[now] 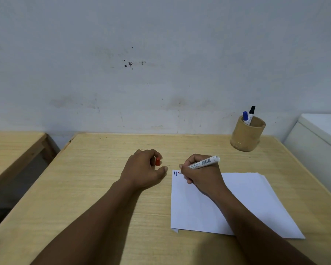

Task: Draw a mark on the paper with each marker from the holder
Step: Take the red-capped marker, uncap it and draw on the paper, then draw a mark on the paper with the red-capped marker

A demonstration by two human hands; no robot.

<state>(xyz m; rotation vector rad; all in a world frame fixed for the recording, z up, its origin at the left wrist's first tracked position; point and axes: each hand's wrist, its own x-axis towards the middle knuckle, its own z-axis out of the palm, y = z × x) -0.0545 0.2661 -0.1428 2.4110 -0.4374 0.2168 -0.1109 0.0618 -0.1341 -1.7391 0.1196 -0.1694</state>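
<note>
Hands: right (201, 175) grips marker (203, 162) on paper (252, 203), left (143, 169) pinches red cap (157, 161); holder (246, 135) stands apart.

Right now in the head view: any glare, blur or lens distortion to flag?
Head view: dim, flat light, no glare; soft shadows under both forearms on the wooden table; wide-angle warp leans the marker holder; the red tip at the paper is tiny, marks barely resolve.

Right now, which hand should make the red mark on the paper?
Right hand: it grips the uncapped marker, tip at the paper's top-left corner. The left hand only holds the red cap.
</note>
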